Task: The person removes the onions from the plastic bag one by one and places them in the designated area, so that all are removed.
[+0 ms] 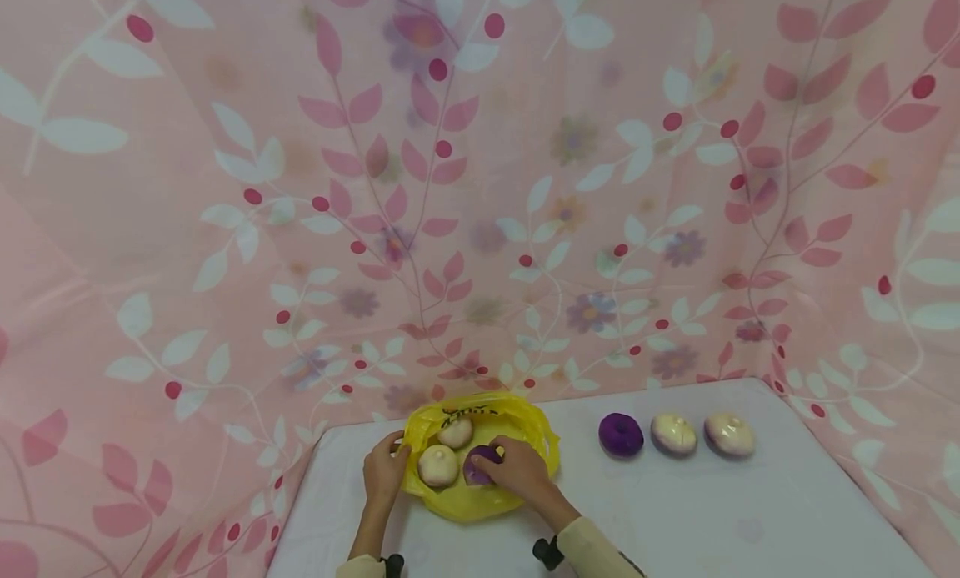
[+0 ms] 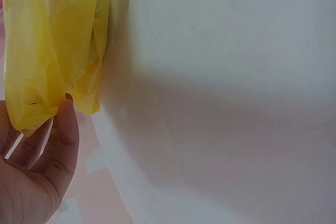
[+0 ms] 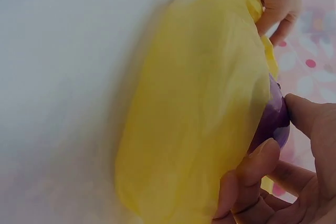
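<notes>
A yellow plastic bag (image 1: 468, 507) lies spread with its mouth up on the table. In the head view, my left hand (image 1: 384, 474) pinches the bag's left rim; the left wrist view shows thumb and fingers at the gathered plastic (image 2: 63, 51). My right hand (image 1: 521, 469) reaches over the bag's right side and grips a purple turnip (image 1: 480, 468) inside it. In the right wrist view, the turnip (image 3: 273, 116) shows between thumb and fingers, partly covered by the bag wall. Two whitish turnips, one in front (image 1: 438, 466) and one behind (image 1: 455, 433), sit in the bag.
To the bag's right stand a purple turnip (image 1: 621, 435) with a dimpled top and two whitish ones, a middle turnip (image 1: 673, 434) and a right-hand turnip (image 1: 729, 435). The white-covered table (image 1: 675, 520) meets a pink floral curtain (image 1: 480, 228) behind.
</notes>
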Demonstrator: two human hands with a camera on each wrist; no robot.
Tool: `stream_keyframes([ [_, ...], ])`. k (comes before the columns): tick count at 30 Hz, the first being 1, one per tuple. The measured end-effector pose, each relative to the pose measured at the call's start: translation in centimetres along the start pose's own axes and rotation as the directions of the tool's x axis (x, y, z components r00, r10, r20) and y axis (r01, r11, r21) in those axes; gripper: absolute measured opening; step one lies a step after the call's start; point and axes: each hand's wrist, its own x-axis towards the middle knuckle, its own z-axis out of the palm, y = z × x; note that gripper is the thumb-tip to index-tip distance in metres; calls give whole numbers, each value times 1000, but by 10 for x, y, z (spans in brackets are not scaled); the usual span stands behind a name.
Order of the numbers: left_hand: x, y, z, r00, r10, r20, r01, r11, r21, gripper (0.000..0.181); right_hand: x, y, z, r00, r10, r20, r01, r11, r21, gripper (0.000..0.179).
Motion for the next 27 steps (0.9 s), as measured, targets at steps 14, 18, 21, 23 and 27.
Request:
stream_keyframes([
  [14, 0, 0, -1, 1000, -8, 0, 8, 1000, 4, 24, -5, 4, -33, 999, 6, -54, -3, 998, 63, 50],
  [18, -1, 1, -2, 1000, 5, -4, -5, 1000, 3, 24, -7, 6, -43, 998, 15, -66, -11, 998, 58, 53],
  [21, -1, 0, -2, 1000, 2, 0, -2, 1000, 2, 24, -9, 10, -50, 996, 12, -85, -7, 998, 57, 55],
  [23, -2, -1, -2, 1000, -1, 6, 1, 1000, 2, 25, -9, 13, -53, 995, 12, -99, -6, 998, 57, 57],
  [27, -1, -2, -1, 1000, -2, 11, 2, 1000, 1, 25, -10, 18, -60, 993, 20, -119, -12, 997, 75, 56],
])
